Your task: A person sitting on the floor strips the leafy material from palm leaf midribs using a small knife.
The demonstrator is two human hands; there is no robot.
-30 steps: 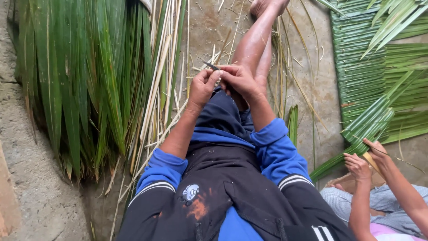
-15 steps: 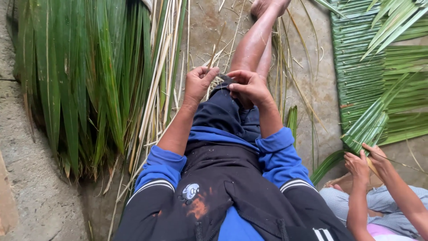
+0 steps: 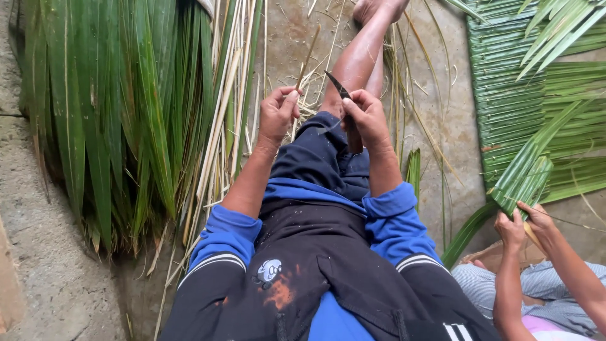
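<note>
Dark metal knife blade [image 3: 338, 84]; dry pale leaf rib [image 3: 307, 58]; glossy green palm fronds [image 3: 120, 107]; rough concrete floor [image 3: 57, 284].

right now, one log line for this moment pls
left hand: pinches thin stick | right hand: grips knife, blade up | leaf pile: left | co-worker's hands: folding leaves

Blue sleeves, white-striped black vest, navy shorts

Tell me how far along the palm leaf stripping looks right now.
Done: pale stripped sticks lie beside the leg. In hand: the left hand pinches a thin stick, the right hand grips a knife. Left: a thick pile of green fronds looks untouched.
</note>
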